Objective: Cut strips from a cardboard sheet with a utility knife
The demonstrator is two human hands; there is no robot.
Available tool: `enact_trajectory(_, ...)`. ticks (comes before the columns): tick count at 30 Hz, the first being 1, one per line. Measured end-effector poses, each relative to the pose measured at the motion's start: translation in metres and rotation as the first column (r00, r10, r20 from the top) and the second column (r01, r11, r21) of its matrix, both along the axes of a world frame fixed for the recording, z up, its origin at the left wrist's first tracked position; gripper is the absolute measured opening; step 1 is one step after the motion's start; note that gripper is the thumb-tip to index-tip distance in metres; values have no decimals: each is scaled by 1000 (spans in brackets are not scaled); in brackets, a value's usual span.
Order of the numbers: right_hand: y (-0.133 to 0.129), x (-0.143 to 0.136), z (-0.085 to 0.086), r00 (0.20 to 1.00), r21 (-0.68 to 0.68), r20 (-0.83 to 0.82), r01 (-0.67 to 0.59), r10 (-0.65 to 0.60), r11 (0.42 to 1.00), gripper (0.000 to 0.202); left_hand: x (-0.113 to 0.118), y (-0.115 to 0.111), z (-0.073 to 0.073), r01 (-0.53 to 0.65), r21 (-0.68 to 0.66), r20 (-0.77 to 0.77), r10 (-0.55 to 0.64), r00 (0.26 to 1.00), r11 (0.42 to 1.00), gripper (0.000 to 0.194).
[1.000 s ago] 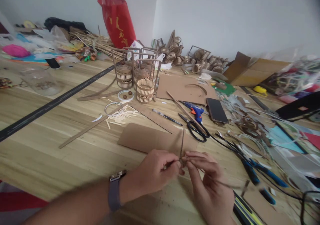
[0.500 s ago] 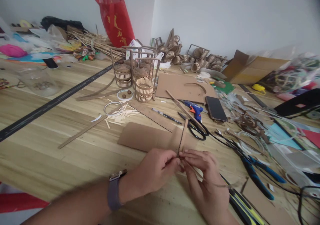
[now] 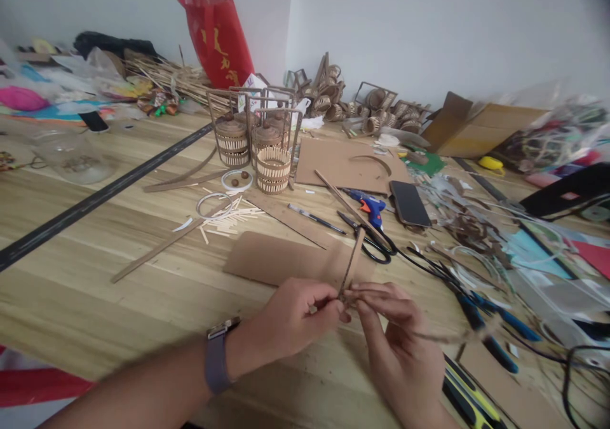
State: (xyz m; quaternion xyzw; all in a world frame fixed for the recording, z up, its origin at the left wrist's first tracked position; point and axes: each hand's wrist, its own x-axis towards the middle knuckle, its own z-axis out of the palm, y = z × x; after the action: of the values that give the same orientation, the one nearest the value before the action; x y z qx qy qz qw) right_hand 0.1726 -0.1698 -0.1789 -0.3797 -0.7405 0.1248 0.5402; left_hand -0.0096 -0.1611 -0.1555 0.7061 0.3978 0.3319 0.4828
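Low over the wooden table, my left hand [image 3: 300, 314], with a watch on its wrist, pinches a narrow cardboard strip [image 3: 353, 260] near its lower end. The strip slants up and to the right from the fingertips. My right hand [image 3: 400, 340] closes on the same strip's lower end, its fingertips almost meeting the left ones. A thin piece sticks out behind the right hand, blurred. Beyond the hands lie a flat cardboard piece [image 3: 267, 258] and black scissors [image 3: 376, 245]. The fingers hide exactly how the strip is bent or joined.
Small slatted baskets [image 3: 273, 170] with tall handles stand behind loose sticks [image 3: 229, 218]. A blue glue gun [image 3: 372, 208], a phone [image 3: 410, 204] and a pen [image 3: 317, 219] lie beyond. Blue-handled pliers [image 3: 490, 333] and a yellow-black cutter [image 3: 471, 394] are at right.
The upper end of the strip has tilted further right. My right hand has shifted slightly right and down, its fingers still at the strip. The whole view has moved a little.
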Motion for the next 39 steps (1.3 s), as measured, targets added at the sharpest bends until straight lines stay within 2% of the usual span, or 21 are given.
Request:
enact_trajectory(5, 1, 0, 2, 996, 90, 83, 19, -26, 996, 19, 0, 0, -4, 27, -109, 60, -20, 998, 994, 37)
enact_trajectory(10, 5, 3, 7, 944, 186, 310, 56, -113, 981, 13, 0, 3, -5, -4, -104, 80, 12, 997, 995, 32)
enact_trajectory(13, 5, 5, 8, 920, 240, 371, 37, -127, 970, 11, 1, 3, -4, 1, -102, 81, 7, 997, 995, 31)
enact_trajectory(19, 0, 0, 7, 925, 237, 342, 84, -164, 968, 10, 2, 0, -8, -2, -103, 79, 10, 997, 995, 30)
enact_trajectory(24, -1, -2, 7, 981, -4, 148, 126, -125, 992, 7, 0, 0, -4, 29, -74, 35, -26, 999, 997, 30)
enact_trajectory(26, -1, -1, 6, 989, -48, 81, 125, -121, 991, 11, 0, 0, -2, 44, -90, 36, -41, 999, 995, 31)
enact_trajectory(29, -1, 1, 3, 988, 5, 102, 118, -118, 993, 9, 0, 0, -2, 45, -155, 89, -32, 995, 987, 33)
enact_trajectory(32, 0, 4, 0, 985, 76, 157, 61, -73, 995, 13, 0, 0, -4, 37, -187, 117, -15, 993, 982, 37)
enact_trajectory(35, 2, 3, 3, 970, 133, 237, 18, -49, 991, 14, 0, 2, -5, 24, -173, 116, -4, 993, 985, 34)
enact_trajectory(39, 3, 2, 7, 938, 187, 331, 43, -104, 981, 9, 3, 1, -4, -23, -148, 109, 39, 993, 989, 29)
